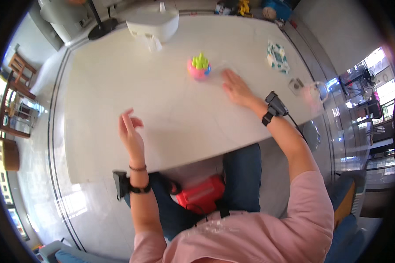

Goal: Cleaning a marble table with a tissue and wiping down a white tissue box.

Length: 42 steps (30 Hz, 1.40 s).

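Observation:
A pink toy pot [199, 73] with a bright green, knobbly plant-like top [200, 61] stands upright on the pale tabletop [98, 82]. To its right and slightly nearer is my right hand [237, 90], stretched out palm down, thumb apart from the fingers. A faint clear patch or object lies by its fingertips, too blurred to name. My left hand [130, 133] hovers at the table's front left with loosely bent fingers and nothing in it. Each wrist wears a strapped black device. Neither hand touches the pot.
A white bin-like container [153, 24] with white tissue hanging out is at the back. A leaf-patterned packet [277, 57], a small grey object [296, 86] and a blurred pink mug-like item [314, 95] lie along the right side. The table's front edge runs above my knees.

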Each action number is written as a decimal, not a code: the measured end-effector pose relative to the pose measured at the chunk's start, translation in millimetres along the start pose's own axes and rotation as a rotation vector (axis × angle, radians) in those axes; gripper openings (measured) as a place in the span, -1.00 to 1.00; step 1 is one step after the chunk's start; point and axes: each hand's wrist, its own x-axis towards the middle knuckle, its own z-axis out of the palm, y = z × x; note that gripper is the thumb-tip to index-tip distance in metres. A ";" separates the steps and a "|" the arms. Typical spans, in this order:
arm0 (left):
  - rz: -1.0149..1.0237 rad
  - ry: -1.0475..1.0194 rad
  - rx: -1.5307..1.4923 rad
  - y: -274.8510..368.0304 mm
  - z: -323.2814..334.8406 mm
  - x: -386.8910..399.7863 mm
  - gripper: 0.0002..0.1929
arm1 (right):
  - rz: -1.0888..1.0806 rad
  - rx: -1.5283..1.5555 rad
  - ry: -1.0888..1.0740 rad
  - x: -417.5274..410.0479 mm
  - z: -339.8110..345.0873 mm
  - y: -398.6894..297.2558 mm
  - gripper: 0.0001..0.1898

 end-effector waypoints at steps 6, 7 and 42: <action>0.032 -0.088 0.043 15.3 35.4 -12.8 -0.67 | 0.505 -0.114 -0.004 60.1 -1.8 160.1 -0.46; 0.039 -0.087 0.051 15.8 35.9 -12.5 -0.67 | 0.503 -0.105 0.001 69.5 -0.6 164.3 -0.46; 0.010 0.157 -0.055 16.5 -12.7 8.5 -0.65 | -0.145 -0.183 0.131 116.5 38.6 10.0 -0.43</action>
